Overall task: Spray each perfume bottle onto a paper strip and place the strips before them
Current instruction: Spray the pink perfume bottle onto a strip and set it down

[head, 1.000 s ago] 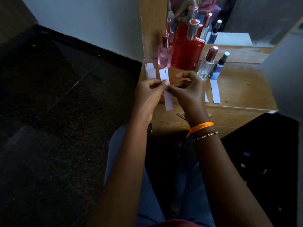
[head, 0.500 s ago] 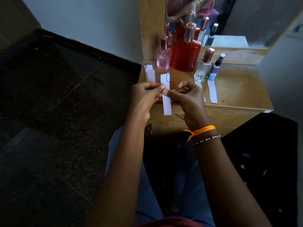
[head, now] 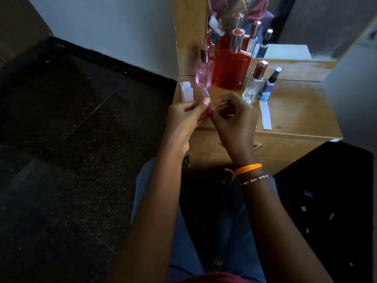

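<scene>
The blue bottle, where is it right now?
In the head view the blue bottle stands at the right end of the row on the table, right beside the clear bottle, with a paper strip lying before it.

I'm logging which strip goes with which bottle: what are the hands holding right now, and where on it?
A paper strip, pinched between the left hand and right hand; only its upper end shows, so the exact place of the hold cannot be told.

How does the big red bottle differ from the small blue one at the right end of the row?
The red bottle is far wider and taller than the blue bottle. The red bottle has a silver cap with a red top; the blue bottle's cap is dark. A paper strip lies before the blue bottle; none shows before the red one. Both stand upright on the wooden table.
</scene>
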Demonstrator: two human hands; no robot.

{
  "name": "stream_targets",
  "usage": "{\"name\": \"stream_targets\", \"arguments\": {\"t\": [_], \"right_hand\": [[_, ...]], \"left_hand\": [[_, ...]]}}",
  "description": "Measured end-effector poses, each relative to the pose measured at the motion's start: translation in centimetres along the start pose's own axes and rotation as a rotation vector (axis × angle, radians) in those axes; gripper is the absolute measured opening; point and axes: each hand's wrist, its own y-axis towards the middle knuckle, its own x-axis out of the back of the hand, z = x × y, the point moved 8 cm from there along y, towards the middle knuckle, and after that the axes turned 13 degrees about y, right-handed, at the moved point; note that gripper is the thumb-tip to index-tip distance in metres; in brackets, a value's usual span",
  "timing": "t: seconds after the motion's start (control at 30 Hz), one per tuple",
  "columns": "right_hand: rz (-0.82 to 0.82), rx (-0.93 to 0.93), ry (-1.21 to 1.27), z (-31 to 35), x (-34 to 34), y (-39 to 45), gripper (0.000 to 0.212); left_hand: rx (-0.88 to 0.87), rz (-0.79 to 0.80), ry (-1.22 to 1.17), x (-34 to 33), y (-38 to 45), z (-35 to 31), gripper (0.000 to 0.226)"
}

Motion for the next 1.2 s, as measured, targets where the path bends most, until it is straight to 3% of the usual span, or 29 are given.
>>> {"name": "stream_targets", "arguments": {"t": [0.1, 0.3, 0.47, 0.7, 0.93, 1.2], "right_hand": [[0.076, 0.042, -0.012, -0.1, -0.8, -0.5, 0.014], [0.027, -0.311, 0.419, -2.8, -0.2, -0.8, 0.020], [0.065, -0.502, 0.598, -3.3, -1.3, -1.6, 0.019], [0.045, -0.528, 0.600, -3.2, -0.9, -1.6, 0.016], [0.094, -0.554, 0.582, -2.6, -1.3, -1.8, 0.021], [0.068, -0.561, 0.587, -2.9, -0.8, -1.8, 0.019]], "left_hand": [[0.000, 0.000, 0.016, -0.2, -0.2, 0.1, 0.008], [0.058, -0.064, -0.006, 0.5, -0.3, 0.1, 0.014], [0.060, -0.115, 0.055, 0.9, -0.1, -0.1, 0.009], [0.049, -0.029, 0.025, 0.7, -0.3, 0.1, 0.014], [0.086, -0.095, 0.071, 0.8, 0.0, 0.9, 0.012], [0.072, -0.032, 0.026, 0.4, -0.3, 0.5, 0.013]]}}
